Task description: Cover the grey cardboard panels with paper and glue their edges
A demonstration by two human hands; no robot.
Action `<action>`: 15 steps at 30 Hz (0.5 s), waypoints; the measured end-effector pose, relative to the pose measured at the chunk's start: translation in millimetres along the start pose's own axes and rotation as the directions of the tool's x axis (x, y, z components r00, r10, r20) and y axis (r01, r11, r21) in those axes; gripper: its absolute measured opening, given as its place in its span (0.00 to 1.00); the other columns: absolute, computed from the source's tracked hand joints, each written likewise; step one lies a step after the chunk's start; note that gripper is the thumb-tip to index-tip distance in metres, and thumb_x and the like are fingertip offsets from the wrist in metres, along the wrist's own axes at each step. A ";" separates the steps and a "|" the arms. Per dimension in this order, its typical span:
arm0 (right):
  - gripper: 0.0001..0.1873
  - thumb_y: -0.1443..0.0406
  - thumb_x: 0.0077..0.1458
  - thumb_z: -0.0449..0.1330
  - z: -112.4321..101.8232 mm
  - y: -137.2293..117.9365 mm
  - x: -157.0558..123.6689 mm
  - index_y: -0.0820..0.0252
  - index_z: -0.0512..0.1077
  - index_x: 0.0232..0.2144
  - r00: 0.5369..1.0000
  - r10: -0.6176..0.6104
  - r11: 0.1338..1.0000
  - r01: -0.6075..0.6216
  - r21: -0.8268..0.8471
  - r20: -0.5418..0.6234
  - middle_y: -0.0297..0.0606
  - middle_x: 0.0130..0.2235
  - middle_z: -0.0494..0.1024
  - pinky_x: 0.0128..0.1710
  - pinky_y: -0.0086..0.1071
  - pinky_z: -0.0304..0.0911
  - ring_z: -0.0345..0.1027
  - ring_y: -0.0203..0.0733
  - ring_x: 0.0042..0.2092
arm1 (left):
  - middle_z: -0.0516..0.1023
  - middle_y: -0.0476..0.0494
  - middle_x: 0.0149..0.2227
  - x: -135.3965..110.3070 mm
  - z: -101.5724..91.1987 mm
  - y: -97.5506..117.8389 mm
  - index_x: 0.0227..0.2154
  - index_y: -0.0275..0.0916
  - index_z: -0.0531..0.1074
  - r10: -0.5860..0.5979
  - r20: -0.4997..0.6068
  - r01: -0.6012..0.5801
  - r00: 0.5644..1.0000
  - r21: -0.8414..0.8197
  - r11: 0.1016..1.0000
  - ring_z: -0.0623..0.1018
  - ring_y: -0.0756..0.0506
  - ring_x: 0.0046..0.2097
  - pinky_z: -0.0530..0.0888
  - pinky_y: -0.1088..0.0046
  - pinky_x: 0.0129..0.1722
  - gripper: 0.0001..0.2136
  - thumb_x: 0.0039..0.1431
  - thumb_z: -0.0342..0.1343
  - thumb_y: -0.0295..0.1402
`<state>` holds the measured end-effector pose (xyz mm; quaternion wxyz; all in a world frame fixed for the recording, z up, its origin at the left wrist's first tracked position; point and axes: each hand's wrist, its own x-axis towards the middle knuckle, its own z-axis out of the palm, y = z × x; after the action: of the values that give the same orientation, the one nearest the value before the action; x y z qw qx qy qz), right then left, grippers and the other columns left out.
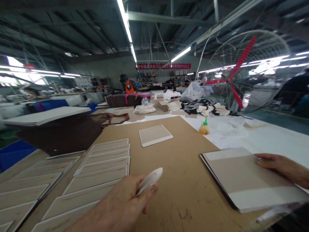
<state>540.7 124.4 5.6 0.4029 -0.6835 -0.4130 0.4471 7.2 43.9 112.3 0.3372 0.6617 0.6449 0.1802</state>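
Note:
My left hand (127, 201) is closed around a flat white tool with a rounded tip (151, 180), which sticks out past the thumb. It is held above the brown board at the bottom centre. My right hand (281, 167) is at the right, with its fingers on the edge of the top beige panel (251, 177) of a small stack. Pale bands run along two sides of that panel. Farther off, a single beige panel with a white border (155, 134) lies flat on the board.
Overlapping rows of bordered panels (101, 174) cover the left side. Behind them is a dark brown pile topped with pale sheets (50, 115). A yellow squeeze bottle with a green nozzle (204, 127), fabric scraps (205, 106) and a large fan (229, 80) stand beyond. A co-worker (129, 85) bends at the back.

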 end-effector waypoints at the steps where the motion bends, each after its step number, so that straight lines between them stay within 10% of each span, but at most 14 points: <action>1: 0.15 0.55 0.31 0.71 -3.1 3.8 14.8 0.55 0.80 0.25 0.984 -0.109 0.970 0.074 -0.231 -0.143 0.59 0.38 0.81 0.46 0.50 0.62 0.77 0.60 0.39 | 0.75 0.47 0.22 3.0 -2.6 0.2 0.22 0.43 0.74 0.040 0.016 -0.041 0.999 0.076 0.996 0.71 0.44 0.26 0.56 0.73 0.25 0.08 0.53 0.56 0.37; 5: 0.24 0.48 0.36 0.65 32.3 -14.5 55.8 0.59 0.81 0.31 0.824 -0.566 0.514 0.339 -0.788 -0.014 0.68 0.46 0.77 0.54 0.57 0.55 0.71 0.70 0.48 | 0.74 0.48 0.21 41.8 -11.9 -6.2 0.21 0.42 0.72 0.076 -0.048 -0.068 0.996 0.150 0.986 0.73 0.44 0.27 0.57 0.71 0.27 0.07 0.53 0.57 0.29; 9: 0.28 0.53 0.56 0.55 142.9 -76.6 60.7 0.64 0.75 0.51 0.810 -0.427 0.445 0.575 -0.686 0.401 0.56 0.54 0.75 0.53 0.45 0.64 0.70 0.58 0.54 | 0.69 0.53 0.19 112.4 -14.6 -17.9 0.31 0.37 0.74 -0.105 -0.095 0.113 0.990 0.086 0.990 0.71 0.47 0.22 0.67 0.71 0.28 0.10 0.65 0.55 0.37; 15: 0.15 0.58 0.64 0.60 296.2 -135.4 118.4 0.61 0.74 0.48 0.744 -0.410 0.368 0.665 -0.650 0.528 0.43 0.51 0.76 0.53 0.47 0.65 0.71 0.47 0.50 | 0.75 0.42 0.47 206.6 -2.1 -24.4 0.48 0.36 0.72 -0.169 -0.146 0.155 0.975 -0.101 0.983 0.78 0.43 0.44 0.78 0.61 0.43 0.14 0.65 0.59 0.39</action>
<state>264.2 332.9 15.6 0.1069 -0.5419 -0.8219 0.1393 9.3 244.4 56.7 0.3290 0.5751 0.7124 0.2313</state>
